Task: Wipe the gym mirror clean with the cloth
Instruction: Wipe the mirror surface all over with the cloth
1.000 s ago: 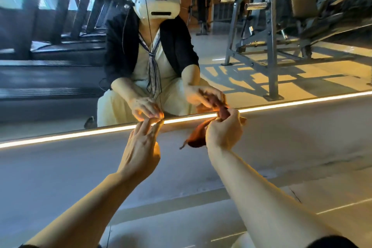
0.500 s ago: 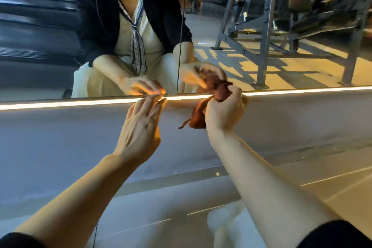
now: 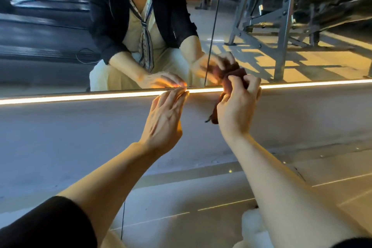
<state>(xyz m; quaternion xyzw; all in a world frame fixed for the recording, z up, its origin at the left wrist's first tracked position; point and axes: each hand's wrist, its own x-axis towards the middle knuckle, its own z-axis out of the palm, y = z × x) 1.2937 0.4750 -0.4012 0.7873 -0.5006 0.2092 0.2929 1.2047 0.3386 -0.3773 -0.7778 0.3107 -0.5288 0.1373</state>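
The cloth [image 3: 225, 86] is a small dark red rag, all bunched up in the right hand [image 3: 237, 104]. The fingers of that hand curl round it and squeeze it into a ball, and one thin end hangs down under the hand. The top of the cloth is right at the bottom edge of the gym mirror [image 3: 261, 50], but I cannot tell if it is touching the glass yet. Just beside that hand is the left hand [image 3: 164, 119]. Its fingers are straight and close together, and the tips rest on the glowing light strip [image 3: 80, 97] that runs along the bottom of the mirror. It holds nothing. A thin dark seam [image 3: 213, 26] goes up the glass, above the gap between the two hands. Below both hands is a plain grey wall [image 3: 70, 137], and lower down is the floor [image 3: 181, 207]. In the glass, far beyond the hands, you can see a metal gym machine [image 3: 285, 16]. I think the wiping is only near the start or in a little pause, since the cloth is scrunched up and not flat on the glass. I see no wet marks or clean patches to show what is done. Most of the big mirror looks left to wipe.
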